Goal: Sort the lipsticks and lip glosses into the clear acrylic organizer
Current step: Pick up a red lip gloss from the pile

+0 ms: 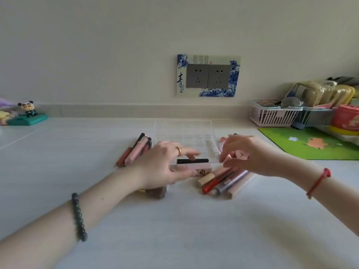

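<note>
While organizer (pixel 183 133) sat empty, sorting barely begun: left hand (pixel 161 166) spread loose over pink lipstick (pixel 194 166), gripping nothing; right hand (pixel 250 152) pinched small pink tube (pixel 240 154). Next likely needed upright drop into cell.

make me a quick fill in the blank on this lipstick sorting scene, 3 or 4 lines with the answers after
1. The left hand wears a gold ring, and its wrist a bracelet of dark ____.
2. The string around the right hand's wrist is ____.
3. The compartments of the clear acrylic organizer look ____.
4. On the wall behind the organizer are ____ grey power sockets.

Missing words: beads; red; empty; two
</note>
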### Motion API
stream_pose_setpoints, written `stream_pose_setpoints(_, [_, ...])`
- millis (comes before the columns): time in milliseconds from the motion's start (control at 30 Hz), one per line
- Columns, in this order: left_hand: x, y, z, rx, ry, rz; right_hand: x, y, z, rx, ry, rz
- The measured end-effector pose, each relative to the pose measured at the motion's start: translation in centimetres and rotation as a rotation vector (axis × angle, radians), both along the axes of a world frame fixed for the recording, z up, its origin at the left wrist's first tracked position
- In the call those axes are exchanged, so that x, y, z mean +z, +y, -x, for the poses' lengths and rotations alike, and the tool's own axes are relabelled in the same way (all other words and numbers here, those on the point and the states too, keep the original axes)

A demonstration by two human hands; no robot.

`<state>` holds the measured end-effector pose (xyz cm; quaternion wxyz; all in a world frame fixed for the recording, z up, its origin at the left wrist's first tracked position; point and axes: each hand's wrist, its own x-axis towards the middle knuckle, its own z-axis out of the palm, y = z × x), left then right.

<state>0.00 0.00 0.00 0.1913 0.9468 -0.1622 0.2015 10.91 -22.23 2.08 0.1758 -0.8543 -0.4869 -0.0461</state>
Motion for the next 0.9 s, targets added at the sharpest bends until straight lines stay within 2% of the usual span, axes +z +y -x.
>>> stream_pose_setpoints(67, [-0.3,-1.3,-0.1,-0.149,0.047,-0.084,-0.5,-0.5,-0.1,-0.033,0.038,0.038])
stream_pose_setpoints(133, [-0.8,-2.6,-0.1,-0.202,0.060,-0.155,-1.4,-0.8,-0.3,-0.051,0.045,0.063])
stream_pose_setpoints(300, [-1.6,-3.1,-0.9,-0.206,0.084,-0.226,-1.8,-1.0,-0.9,-0.059,0.089,0.048])
stream_pose_setpoints(533, [-1.6,-3.5,-1.3,-0.203,0.077,-0.273,-1.9,-0.6,-1.0,-0.075,0.042,0.136])
stream_pose_setpoints(900, [-1.8,-4.5,-0.8,-0.168,0.000,-0.314,-1.7,-0.2,-1.4,-0.005,-0.154,0.208])
